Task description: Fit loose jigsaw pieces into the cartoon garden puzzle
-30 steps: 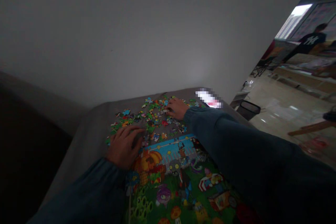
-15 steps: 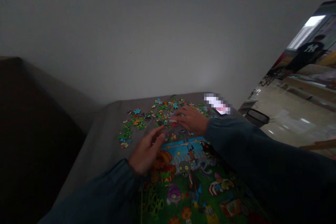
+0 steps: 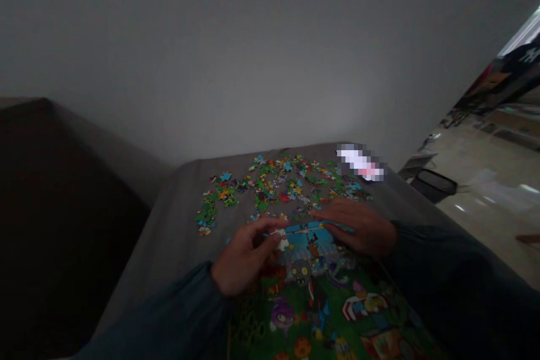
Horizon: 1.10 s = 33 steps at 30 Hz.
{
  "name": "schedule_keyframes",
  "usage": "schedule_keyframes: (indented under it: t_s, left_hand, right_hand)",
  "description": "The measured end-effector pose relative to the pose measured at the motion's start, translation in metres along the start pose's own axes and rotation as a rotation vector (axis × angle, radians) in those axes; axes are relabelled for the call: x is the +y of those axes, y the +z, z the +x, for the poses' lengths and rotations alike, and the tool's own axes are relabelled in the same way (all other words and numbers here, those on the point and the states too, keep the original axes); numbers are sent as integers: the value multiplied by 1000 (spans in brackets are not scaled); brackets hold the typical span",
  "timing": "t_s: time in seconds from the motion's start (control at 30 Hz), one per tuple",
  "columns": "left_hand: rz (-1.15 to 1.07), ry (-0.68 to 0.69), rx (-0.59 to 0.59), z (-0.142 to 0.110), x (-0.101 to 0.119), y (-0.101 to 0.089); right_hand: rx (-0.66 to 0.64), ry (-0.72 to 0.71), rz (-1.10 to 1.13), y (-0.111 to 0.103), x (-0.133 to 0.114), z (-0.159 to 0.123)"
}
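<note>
A jigsaw board [image 3: 301,298] with a cartoon garden picture, a grey-headed zombie in its middle, lies in front of me. At its upper left, my left hand [image 3: 248,253] is closed, thumb and forefinger around a small pale puzzle piece [image 3: 282,238]. My right hand [image 3: 358,225] rests at the board's upper right edge, its fingers stretched out and its thumb over the blue sky strip; I see no piece in it. Beyond both hands, many loose puzzle pieces [image 3: 264,194] are scattered in a band. Dim light blurs small details.
The pieces lie on a grey cloth-covered table [image 3: 169,225] against a pale wall [image 3: 253,67]. A lit phone [image 3: 360,163] lies at the far right corner. A dark block [image 3: 63,208] stands left. On the right, a chair [image 3: 434,183] stands on a shiny floor.
My right hand has drawn back from the loose pieces to the board's upper right edge. My left hand has shifted slightly right, onto the board's upper left. The view has turned a little left.
</note>
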<state>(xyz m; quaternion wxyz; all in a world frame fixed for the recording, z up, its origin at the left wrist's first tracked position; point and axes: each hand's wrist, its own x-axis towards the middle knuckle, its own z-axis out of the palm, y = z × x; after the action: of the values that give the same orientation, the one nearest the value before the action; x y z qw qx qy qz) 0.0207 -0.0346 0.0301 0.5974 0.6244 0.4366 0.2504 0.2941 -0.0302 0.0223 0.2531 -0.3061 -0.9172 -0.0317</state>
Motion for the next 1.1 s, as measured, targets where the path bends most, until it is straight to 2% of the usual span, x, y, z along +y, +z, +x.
schedule_keyframes:
  t_s: [0.1, 0.17, 0.3, 0.37, 0.47, 0.57, 0.67, 0.8, 0.93, 1.1]
  left_hand:
    - [200, 47, 48, 0, 1, -8]
    - [315, 90, 152, -1, 1, -24]
    - [447, 63, 508, -6, -2, -79]
    - [604, 25, 683, -8, -7, -107]
    - [752, -37, 812, -5, -20, -136]
    - [888, -32, 803, 8, -34, -146]
    - [1005, -18, 736, 25, -43, -147]
    - [1076, -27, 707, 38, -47, -147]
    - [1046, -57, 682, 38, -43, -150]
    - [921, -147, 743, 33, -39, -149]
  right_hand:
    - [72, 154, 46, 2, 18, -18]
    - [82, 206, 69, 4, 23, -23]
    - [88, 173, 155, 4, 19, -22]
    - [58, 157, 202, 4, 16, -21]
    - [23, 175, 246, 5, 15, -22]
    - [26, 197, 278, 5, 15, -24]
    - [14, 208, 307, 6, 15, -24]
    - [1, 200, 333, 7, 15, -23]
    - [13, 171, 336, 8, 16, -23]
    - [5, 192, 333, 8, 15, -24]
